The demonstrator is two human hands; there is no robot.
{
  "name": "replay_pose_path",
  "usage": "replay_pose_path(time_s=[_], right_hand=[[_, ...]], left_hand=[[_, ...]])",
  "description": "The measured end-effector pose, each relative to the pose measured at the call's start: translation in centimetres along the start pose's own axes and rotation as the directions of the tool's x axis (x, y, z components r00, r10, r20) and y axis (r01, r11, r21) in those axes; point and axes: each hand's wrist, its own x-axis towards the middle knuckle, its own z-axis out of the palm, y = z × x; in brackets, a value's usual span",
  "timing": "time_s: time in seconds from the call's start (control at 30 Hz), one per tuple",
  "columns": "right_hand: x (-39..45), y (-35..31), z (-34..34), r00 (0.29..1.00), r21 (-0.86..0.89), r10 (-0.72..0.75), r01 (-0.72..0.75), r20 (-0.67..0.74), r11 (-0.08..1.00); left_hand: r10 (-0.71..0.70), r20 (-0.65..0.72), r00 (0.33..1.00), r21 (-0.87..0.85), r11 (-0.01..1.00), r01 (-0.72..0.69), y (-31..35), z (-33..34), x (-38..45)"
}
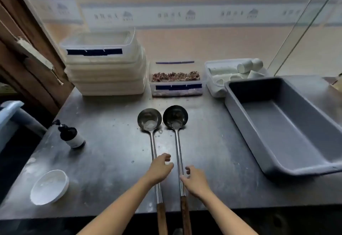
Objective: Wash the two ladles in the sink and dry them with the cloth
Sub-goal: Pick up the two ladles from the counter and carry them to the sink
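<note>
Your left hand [160,168] and right hand [194,179]: fingers loosely curled over two ladle handles near the worktop's [111,170] front edge; grip unclear.

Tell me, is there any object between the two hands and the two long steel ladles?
Nothing visible. The left hand is over the left steel ladle's shaft, and the right hand is beside the right steel ladle's shaft, with bare metal counter around them.

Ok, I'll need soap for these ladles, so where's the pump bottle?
In the head view the dark pump bottle stands on the metal counter's left side, left of the ladles, beyond the white bowl.
</note>
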Motion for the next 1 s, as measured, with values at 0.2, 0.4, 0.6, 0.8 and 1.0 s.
replay_pose_path(time_s=[0.2, 0.4, 0.6, 0.8, 1.0], right_hand=[[1.6, 1.6, 1.4, 0.998, 0.124, 0.060, -0.060, 0.007, 0.990], [2.0, 1.4, 1.4, 0.997, 0.168, 0.083, -0.083, 0.009, 0.982], [2.5, 0.8, 1.7, 0.986, 0.183, 0.167, -0.165, 0.003, 0.969], [2.7, 0.5, 1.5, 0.973, 0.278, 0.232, -0.223, 0.001, 0.934], [1.8, 0.5, 1.4, 0.980, 0.407, 0.195, -0.189, 0.027, 0.894]], left_hand=[[-0.147, 0.043, 0.988, -0.123, 0.981, 0.152, -1.1, 3.2, 3.9], [-0.234, -0.012, 0.972, -0.225, 0.948, 0.226, -2.0, 4.6, 6.4], [-0.277, -0.133, 0.952, -0.240, 0.941, 0.240, -0.5, 5.5, 7.9], [-0.362, -0.124, 0.924, -0.225, 0.917, 0.329, 0.7, 5.0, 9.0], [-0.339, 0.003, 0.941, -0.309, 0.894, 0.323, 0.5, 4.0, 8.9]])
